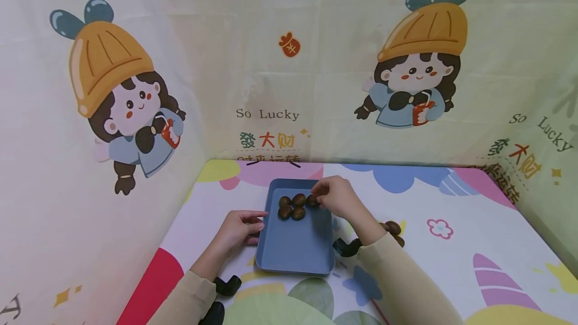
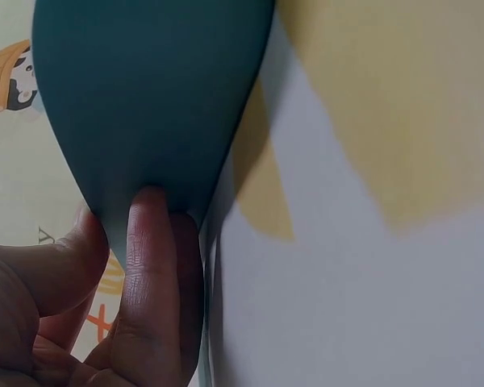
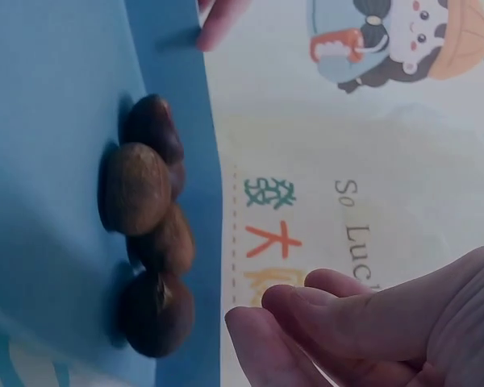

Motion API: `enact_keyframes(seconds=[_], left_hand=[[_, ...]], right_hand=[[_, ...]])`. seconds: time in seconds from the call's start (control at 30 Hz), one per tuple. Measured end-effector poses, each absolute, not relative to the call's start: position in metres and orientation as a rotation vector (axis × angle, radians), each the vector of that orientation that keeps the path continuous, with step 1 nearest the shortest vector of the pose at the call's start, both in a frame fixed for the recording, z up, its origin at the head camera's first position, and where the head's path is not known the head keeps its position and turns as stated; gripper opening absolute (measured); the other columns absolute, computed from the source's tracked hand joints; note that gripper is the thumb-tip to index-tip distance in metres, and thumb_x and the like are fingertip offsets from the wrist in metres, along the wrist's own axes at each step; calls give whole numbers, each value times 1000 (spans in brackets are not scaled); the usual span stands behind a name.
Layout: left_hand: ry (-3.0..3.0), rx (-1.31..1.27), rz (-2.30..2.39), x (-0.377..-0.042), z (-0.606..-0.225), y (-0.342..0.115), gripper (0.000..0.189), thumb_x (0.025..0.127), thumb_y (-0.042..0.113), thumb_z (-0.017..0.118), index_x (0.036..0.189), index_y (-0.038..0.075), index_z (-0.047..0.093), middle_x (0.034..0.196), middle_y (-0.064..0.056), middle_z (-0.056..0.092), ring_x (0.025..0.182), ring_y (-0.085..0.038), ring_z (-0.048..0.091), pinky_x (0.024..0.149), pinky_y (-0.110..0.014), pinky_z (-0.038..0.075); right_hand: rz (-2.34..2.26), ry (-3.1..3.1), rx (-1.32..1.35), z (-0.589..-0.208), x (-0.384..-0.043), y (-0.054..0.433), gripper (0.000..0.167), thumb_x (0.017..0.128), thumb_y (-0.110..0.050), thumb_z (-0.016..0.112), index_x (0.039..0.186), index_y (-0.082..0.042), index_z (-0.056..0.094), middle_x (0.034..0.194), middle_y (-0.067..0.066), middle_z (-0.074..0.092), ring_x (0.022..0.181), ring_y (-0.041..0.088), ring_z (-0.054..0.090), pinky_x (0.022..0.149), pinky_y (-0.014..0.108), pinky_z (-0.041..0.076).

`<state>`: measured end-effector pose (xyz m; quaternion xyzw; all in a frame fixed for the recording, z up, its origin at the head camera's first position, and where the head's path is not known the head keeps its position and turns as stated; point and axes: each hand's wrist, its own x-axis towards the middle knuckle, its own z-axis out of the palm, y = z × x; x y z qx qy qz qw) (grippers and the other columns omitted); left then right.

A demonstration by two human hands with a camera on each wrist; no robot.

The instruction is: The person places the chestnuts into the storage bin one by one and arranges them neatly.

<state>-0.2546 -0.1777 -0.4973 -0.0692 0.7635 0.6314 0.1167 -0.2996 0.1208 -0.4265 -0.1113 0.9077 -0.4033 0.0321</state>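
Several brown chestnuts sit in two short rows in the far part of a blue rectangular tray. My right hand is over the tray's far right corner, its fingertips by the end chestnut. In the right wrist view the bent fingers come close together above the rim, apart from the chestnuts, with nothing between them. My left hand touches the tray's left side; in the left wrist view a straight finger rests against the outer wall, the thumb near the rim.
More chestnuts lie on the table right of the tray, partly behind the right forearm. Black straps hang at both wrists. A printed cloth wall rises behind the patterned tabletop.
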Motion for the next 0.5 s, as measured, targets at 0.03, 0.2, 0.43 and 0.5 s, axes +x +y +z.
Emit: enact_keyframes(seconds=[0.03,0.2,0.43,0.5], left_hand=[[2236,-201,1848,-255,-497,-178,32,96,-1,76,127,9,80,104,-14,74,73,-16,75,66,-36,68],[2249,-200,1838,-255,-498,-178,32,97,0,77,127,9,81,105,-14,75,73,-16,75,65,-36,68],[2247,-210,1832,-255,-498,-177,33,96,-1,77,127,9,80,105,-13,75,74,-16,75,66,-36,68],[2246,-211,1835,-254,-498,-177,33,96,-1,77,127,9,80,104,-13,75,74,-16,75,66,-35,68]], right_hand=[[-1249,2790,-341,-426,-299,124,18,95,1,72,110,-5,82,106,12,81,81,24,76,76,34,66],[-1281,2768,-315,-424,-297,138,18,96,0,71,110,-6,81,112,18,80,87,28,77,79,36,68],[-1313,2741,-248,-424,-293,156,19,98,1,69,113,-3,79,115,20,78,97,29,77,81,36,69],[-1301,2751,-245,-424,-291,161,19,98,1,69,114,-2,79,115,20,79,95,27,76,80,35,69]])
